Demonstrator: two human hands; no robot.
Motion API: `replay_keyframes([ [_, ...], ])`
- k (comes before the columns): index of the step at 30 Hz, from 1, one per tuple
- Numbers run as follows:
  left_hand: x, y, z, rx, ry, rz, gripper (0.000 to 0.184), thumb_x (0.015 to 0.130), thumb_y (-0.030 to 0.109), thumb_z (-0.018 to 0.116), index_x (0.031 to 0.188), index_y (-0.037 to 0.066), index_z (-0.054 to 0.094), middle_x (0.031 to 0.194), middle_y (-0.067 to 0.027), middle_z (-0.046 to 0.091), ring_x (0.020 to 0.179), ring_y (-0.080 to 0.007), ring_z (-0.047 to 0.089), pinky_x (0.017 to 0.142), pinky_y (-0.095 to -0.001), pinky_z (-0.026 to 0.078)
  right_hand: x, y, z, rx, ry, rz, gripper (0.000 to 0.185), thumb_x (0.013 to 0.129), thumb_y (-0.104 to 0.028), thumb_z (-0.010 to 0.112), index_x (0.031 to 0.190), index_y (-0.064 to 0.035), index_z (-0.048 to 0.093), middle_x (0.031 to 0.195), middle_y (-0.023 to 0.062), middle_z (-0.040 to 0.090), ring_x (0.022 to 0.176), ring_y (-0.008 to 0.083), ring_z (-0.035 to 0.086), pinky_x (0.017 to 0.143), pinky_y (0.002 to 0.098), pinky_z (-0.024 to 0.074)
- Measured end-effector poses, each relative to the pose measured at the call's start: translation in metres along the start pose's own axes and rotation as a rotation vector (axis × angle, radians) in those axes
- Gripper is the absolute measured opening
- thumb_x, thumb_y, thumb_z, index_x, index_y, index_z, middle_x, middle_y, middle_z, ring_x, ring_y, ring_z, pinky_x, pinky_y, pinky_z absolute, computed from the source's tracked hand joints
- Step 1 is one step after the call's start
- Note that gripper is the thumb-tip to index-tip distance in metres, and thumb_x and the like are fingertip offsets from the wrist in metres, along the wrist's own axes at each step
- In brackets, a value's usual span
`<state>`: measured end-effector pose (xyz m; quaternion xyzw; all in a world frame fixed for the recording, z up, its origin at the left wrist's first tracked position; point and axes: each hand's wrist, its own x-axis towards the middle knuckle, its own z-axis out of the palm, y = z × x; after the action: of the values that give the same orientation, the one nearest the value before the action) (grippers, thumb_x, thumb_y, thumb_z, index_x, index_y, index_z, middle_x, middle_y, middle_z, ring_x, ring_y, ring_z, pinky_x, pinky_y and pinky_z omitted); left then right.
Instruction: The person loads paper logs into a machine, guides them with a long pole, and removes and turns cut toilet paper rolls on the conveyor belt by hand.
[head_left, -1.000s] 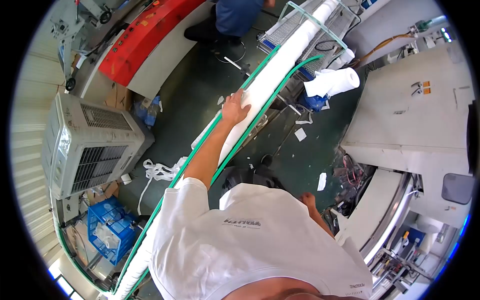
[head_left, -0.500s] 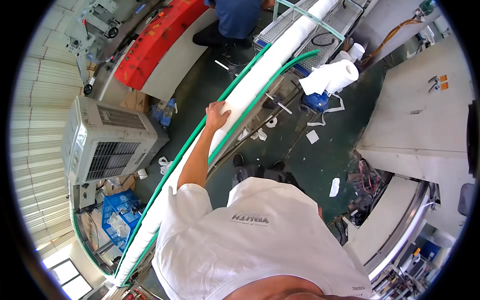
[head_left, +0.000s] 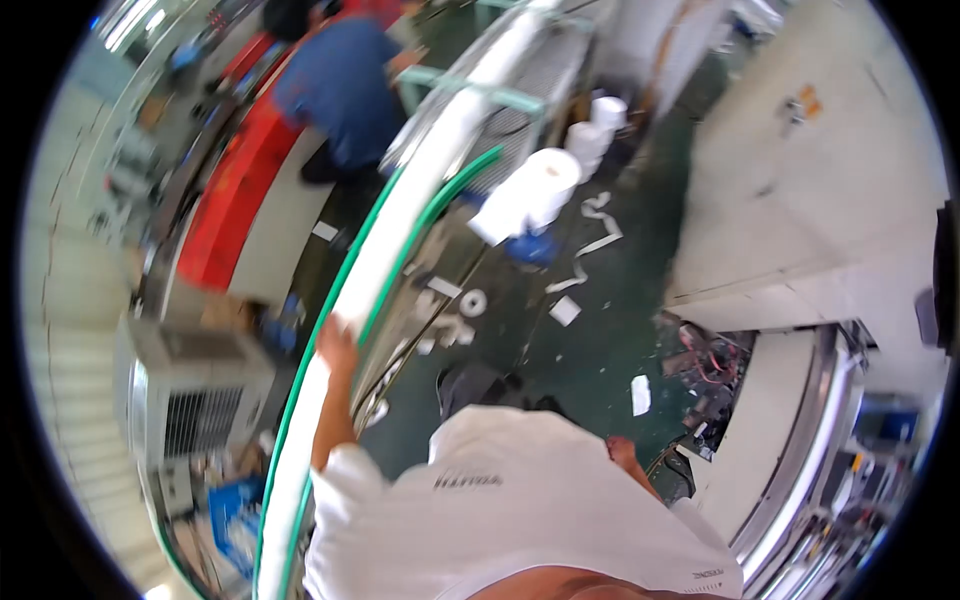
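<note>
My left hand [head_left: 337, 345] rests on a line of white paper rolls [head_left: 372, 270], laid end to end between two green guide rails. Its thumb looks apart from the fingers, though motion blurs it; it is not wrapped round a roll. Low at my other side, my right hand [head_left: 621, 449] hangs with curled fingers, and nothing shows in it. The near green rail [head_left: 412, 232] runs just to the right of my left hand.
A person in a blue top [head_left: 345, 90] bends beside a red machine cover [head_left: 222, 215]. Further paper rolls [head_left: 552, 180] stand on a blue thing right of the conveyor. An air cooler [head_left: 195, 390] is at left, a grey cabinet [head_left: 790, 200] at right. Paper scraps [head_left: 565, 311] litter the floor.
The view has shifted forward along the conveyor and blurred. My left hand stays on the white rolls, lower left in view. My right hand has come into sight beside my shirt.
</note>
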<state>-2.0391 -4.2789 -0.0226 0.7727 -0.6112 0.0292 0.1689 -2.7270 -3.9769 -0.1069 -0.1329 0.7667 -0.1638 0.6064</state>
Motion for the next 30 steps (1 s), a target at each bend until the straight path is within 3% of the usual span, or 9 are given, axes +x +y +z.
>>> replay_keyframes([
  [7,0.03,0.062,-0.02,0.155,-0.026,-0.435,0.069,0.094,0.051,0.051,0.149,0.014,0.036,0.153,-0.0115,0.038,0.138,-0.0358,0.035,0.112,-0.0546,0.028,0.088,-0.058,-0.049,0.244,-0.152,0.003,0.02,0.095,-0.014,0.049,0.107,-0.0051,0.062,0.093,0.0119,0.068,0.071,0.0252,0.071,0.06,0.0379,0.0594],
  [10,0.056,0.075,-0.009,0.262,-0.385,-0.745,0.069,0.096,0.058,0.042,0.15,0.015,0.035,0.155,-0.0069,0.035,0.14,-0.0339,0.033,0.112,-0.0557,0.025,0.09,-0.148,-0.076,0.125,-0.012,-0.074,0.025,0.092,-0.012,0.051,0.113,-0.0026,0.061,0.093,0.0107,0.068,0.068,0.0214,0.069,0.061,0.0345,0.059],
  [14,0.042,0.128,0.014,0.357,-0.126,-0.887,0.062,0.098,0.052,0.04,0.149,0.016,0.038,0.155,-0.0028,0.036,0.14,-0.0294,0.035,0.112,-0.0528,0.027,0.12,-0.222,-0.135,0.174,0.026,-0.183,0.032,0.093,-0.011,0.052,0.123,0.0016,0.056,0.092,0.0128,0.068,0.067,0.0216,0.069,0.061,0.0316,0.0587],
  [17,0.004,0.174,0.069,0.684,-0.076,-0.787,0.062,0.094,0.045,0.046,0.141,0.004,0.044,0.143,-0.0159,0.048,0.121,-0.0357,0.052,0.098,-0.0506,0.044,0.141,-0.249,-0.189,0.267,0.039,-0.16,0.031,0.094,-0.013,0.053,0.122,-0.0013,0.056,0.096,0.0143,0.07,0.07,0.0221,0.07,0.061,0.0328,0.0586],
  [19,0.019,0.258,0.091,0.409,0.001,-1.317,0.066,0.09,0.047,0.054,0.135,-0.001,0.045,0.135,-0.0235,0.049,0.119,-0.0411,0.052,0.099,-0.0503,0.044,0.132,-0.257,-0.203,0.283,0.107,-0.081,0.027,0.091,-0.012,0.05,0.114,-0.0003,0.058,0.09,0.0127,0.069,0.066,0.0184,0.068,0.047,0.0304,0.0521],
  [21,0.003,0.285,0.139,0.465,0.131,-0.918,0.064,0.091,0.046,0.054,0.133,-0.001,0.044,0.13,-0.0252,0.051,0.118,-0.0402,0.051,0.099,-0.0509,0.043,0.144,-0.26,-0.222,0.286,0.08,0.031,0.024,0.094,-0.014,0.047,0.11,-0.002,0.06,0.088,0.0123,0.069,0.066,0.0194,0.068,0.052,0.0317,0.0547],
  [22,0.046,0.356,0.108,0.236,0.019,-1.217,0.061,0.094,0.041,0.054,0.135,-0.003,0.043,0.13,-0.0254,0.05,0.12,-0.041,0.049,0.104,-0.0519,0.038,0.153,-0.253,-0.233,0.291,0.072,0.091,0.024,0.096,-0.016,0.045,0.108,-0.0028,0.061,0.087,0.0121,0.069,0.066,0.02,0.068,0.054,0.0324,0.056],
  [26,0.119,0.478,0.074,-0.243,0.263,-0.552,0.063,0.094,0.026,0.059,0.14,-0.008,0.034,0.14,-0.0293,0.038,0.131,-0.043,0.037,0.111,-0.0516,0.03,0.198,-0.286,-0.275,0.19,0.016,0.132,0.022,0.093,-0.014,0.048,0.108,-0.0031,0.061,0.088,0.0125,0.069,0.065,0.0212,0.068,0.054,0.0329,0.0551],
  [30,0.19,0.597,0.006,-0.286,0.024,-0.205,0.093,0.075,0.037,0.08,0.146,0.002,0.03,0.146,-0.0282,0.031,0.136,-0.0445,0.029,0.112,-0.0523,0.028,0.248,-0.362,-0.311,0.154,-0.063,0.069,0.021,0.091,-0.012,0.051,0.108,-0.0034,0.061,0.088,0.0128,0.069,0.064,0.0224,0.067,0.055,0.0334,0.0543],
])
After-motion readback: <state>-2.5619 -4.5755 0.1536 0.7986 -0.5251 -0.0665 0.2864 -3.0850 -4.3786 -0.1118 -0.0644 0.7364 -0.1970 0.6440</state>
